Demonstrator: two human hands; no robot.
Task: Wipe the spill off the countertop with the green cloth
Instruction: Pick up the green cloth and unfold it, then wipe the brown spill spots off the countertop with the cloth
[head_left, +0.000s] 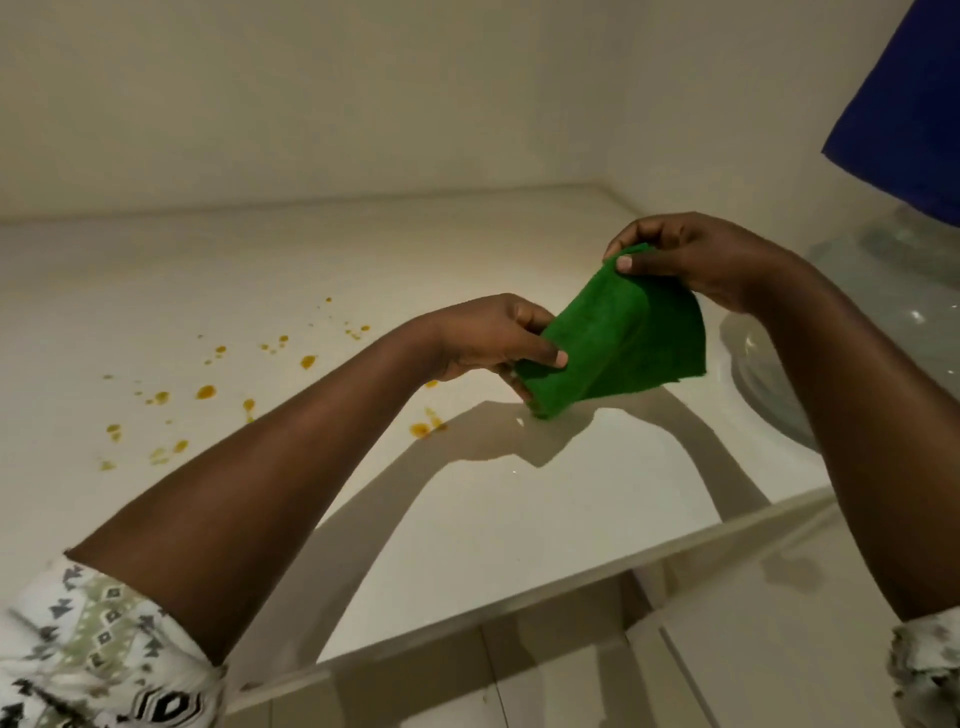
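Observation:
A green cloth (618, 338), folded over, hangs in the air above the white countertop (467, 249). My left hand (488, 335) pinches its lower left end and my right hand (696, 254) pinches its upper corner. The spill (208, 391) is a scatter of orange drops on the countertop, left of and below the cloth. Two more drops (422, 428) lie just under my left forearm. The cloth is not touching the counter.
A large clear water bottle (852, 291) with a blue cover (914, 104) stands at the right edge of the counter. White walls meet in a corner behind. The counter's front edge (571, 577) runs diagonally, with cabinet fronts below.

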